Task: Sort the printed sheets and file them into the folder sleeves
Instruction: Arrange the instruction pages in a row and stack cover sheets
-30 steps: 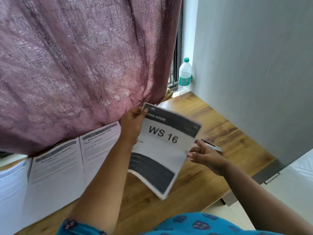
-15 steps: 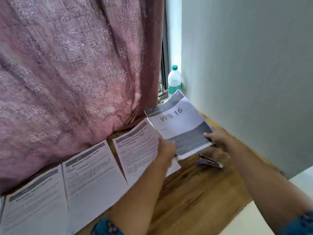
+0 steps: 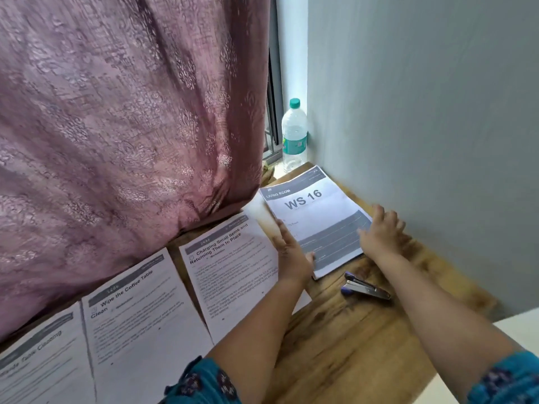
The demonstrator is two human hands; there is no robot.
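Head view. The white stapled packet headed "WS 16" (image 3: 316, 220) lies flat on the brown wooden desk (image 3: 344, 339), at the far right corner, close to the grey wall (image 3: 423, 112). My left hand (image 3: 291, 252) rests on its near-left edge, fingers straight, nothing grasped. My right hand (image 3: 380, 231) lies at its right edge, fingers spread and relaxed — blurred, so I cannot tell whether it touches the paper.

Count — four printed items in view: the packet, then leftwards the "Charging Small Items" sheet (image 3: 230, 266), just beside my left hand, the "Wipe the Coffee Table" sheet (image 3: 137, 319) and a partly cropped sheet (image 3: 38, 363).

One blue-and-metal stapler (image 3: 366, 288) near the packet's near corner. One clear plastic bottle with green cap (image 3: 294, 135) behind it. One mauve patterned curtain (image 3: 122, 126) hangs over the sheets' far ends.
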